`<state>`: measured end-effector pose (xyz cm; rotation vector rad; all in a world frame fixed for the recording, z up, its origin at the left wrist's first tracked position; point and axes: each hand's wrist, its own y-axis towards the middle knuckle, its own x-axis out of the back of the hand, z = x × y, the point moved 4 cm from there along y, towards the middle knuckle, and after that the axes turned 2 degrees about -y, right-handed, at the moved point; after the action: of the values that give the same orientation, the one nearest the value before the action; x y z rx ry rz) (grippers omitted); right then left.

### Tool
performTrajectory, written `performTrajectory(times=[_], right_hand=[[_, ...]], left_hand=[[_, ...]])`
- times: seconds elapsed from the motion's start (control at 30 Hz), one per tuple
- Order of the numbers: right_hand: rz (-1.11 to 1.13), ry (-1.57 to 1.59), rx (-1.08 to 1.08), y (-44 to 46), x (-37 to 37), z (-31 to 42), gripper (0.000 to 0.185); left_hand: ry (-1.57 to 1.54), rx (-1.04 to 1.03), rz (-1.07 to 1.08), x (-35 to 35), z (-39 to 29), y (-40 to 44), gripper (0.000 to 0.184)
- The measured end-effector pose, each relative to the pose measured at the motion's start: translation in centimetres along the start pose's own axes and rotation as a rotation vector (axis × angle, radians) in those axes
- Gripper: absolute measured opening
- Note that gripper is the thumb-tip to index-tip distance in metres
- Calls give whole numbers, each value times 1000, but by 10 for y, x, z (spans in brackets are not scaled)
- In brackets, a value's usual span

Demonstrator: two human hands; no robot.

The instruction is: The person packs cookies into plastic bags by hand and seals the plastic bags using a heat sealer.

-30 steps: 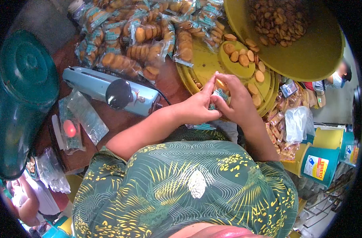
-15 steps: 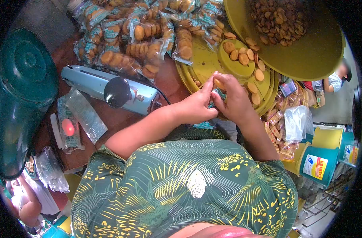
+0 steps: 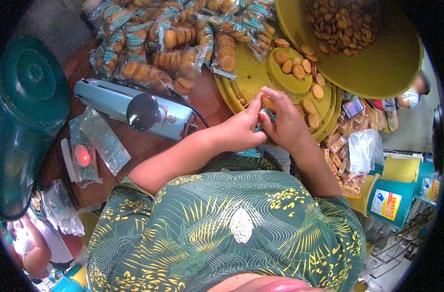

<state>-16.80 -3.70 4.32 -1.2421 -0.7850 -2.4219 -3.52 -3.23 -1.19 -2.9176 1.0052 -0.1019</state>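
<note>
My left hand (image 3: 241,128) and my right hand (image 3: 286,121) meet in front of my chest, fingers closed. Between them is a small clear plastic packet (image 3: 270,114) with teal print, mostly hidden by the fingers. A round biscuit (image 3: 268,101) shows at the fingertips. Just beyond the hands, loose biscuits (image 3: 298,72) lie on a yellow lid (image 3: 261,78). The tilted yellow tub (image 3: 377,78) above holds many more biscuits. Filled biscuit packets (image 3: 146,75) are heaped at the far side of the table.
A light blue heat sealer (image 3: 110,102) lies on the brown table at left, with flat plastic bags (image 3: 105,138) beside it. A dark green container (image 3: 25,121) stands at the left edge. Wrapped snacks (image 3: 336,146) and teal buckets (image 3: 390,199) are at right. Other people (image 3: 411,97) are partly visible.
</note>
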Motion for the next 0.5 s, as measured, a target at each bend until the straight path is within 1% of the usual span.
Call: performTrajectory(times=[0.13,0.33,0.43,0.5], right_hand=[[4,-20,-8,-1,-1,-1,55],[2,-8,-17,-2,-1,0,55],[27,60,-81,-2,1,-1,51],[37,160,-124,-1,6,-6,46]], left_hand=[[-3,18,15,1,-7,-2,100],[11,-72,-31,-2,-2,-1,100],[-44,10,29,-1,-4,-2,101],[91,-175,-79,0,-5,-1,101]])
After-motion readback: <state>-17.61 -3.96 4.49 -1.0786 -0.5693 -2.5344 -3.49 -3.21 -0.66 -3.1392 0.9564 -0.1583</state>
